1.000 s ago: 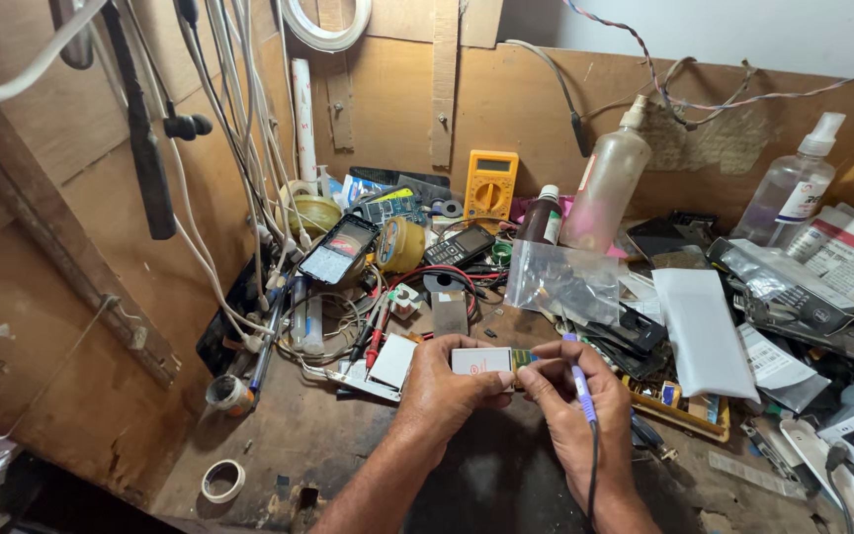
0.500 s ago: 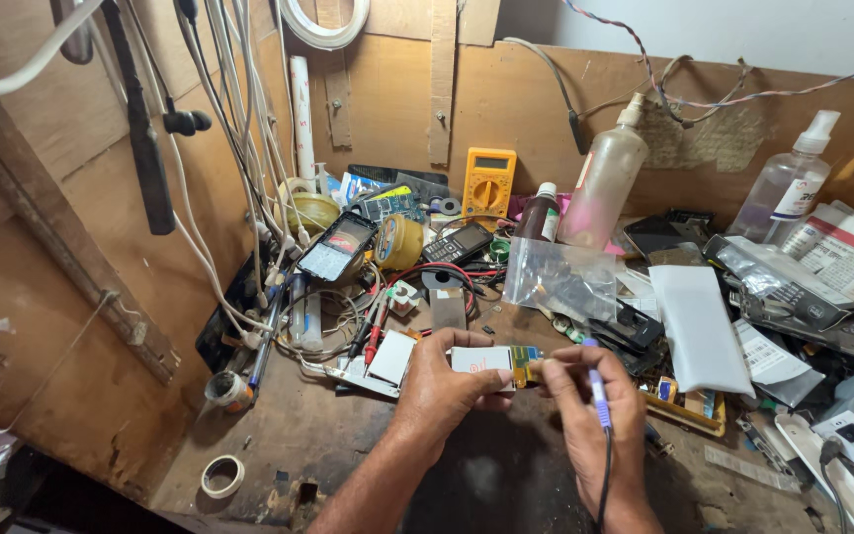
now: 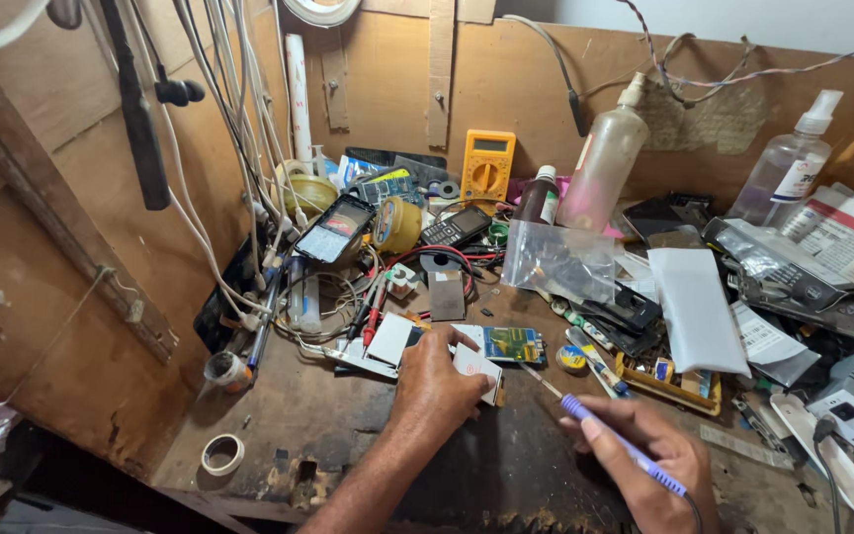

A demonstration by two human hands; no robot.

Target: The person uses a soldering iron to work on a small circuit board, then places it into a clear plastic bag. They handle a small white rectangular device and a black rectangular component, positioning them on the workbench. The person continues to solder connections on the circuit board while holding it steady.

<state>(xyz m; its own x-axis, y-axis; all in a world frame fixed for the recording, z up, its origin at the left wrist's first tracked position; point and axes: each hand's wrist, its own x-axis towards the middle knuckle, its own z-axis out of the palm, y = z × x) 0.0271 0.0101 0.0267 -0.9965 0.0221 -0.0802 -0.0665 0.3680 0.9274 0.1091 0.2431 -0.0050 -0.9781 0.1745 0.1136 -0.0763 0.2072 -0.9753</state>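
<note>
Both hands grip: left hand [image 3: 437, 381] pins circuit board [image 3: 511, 344], right hand [image 3: 654, 460] holds soldering iron [image 3: 605, 435] beside it.

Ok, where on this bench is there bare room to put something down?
Bare wood lies at the front left, between the tape roll, the small cup and the left hand. A dark bare strip runs between the two forearms. Crowded: everything behind the hands and right of the right hand.

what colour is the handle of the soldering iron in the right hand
Purple-blue, clearest in the head view: soldering iron, right hand.
</note>
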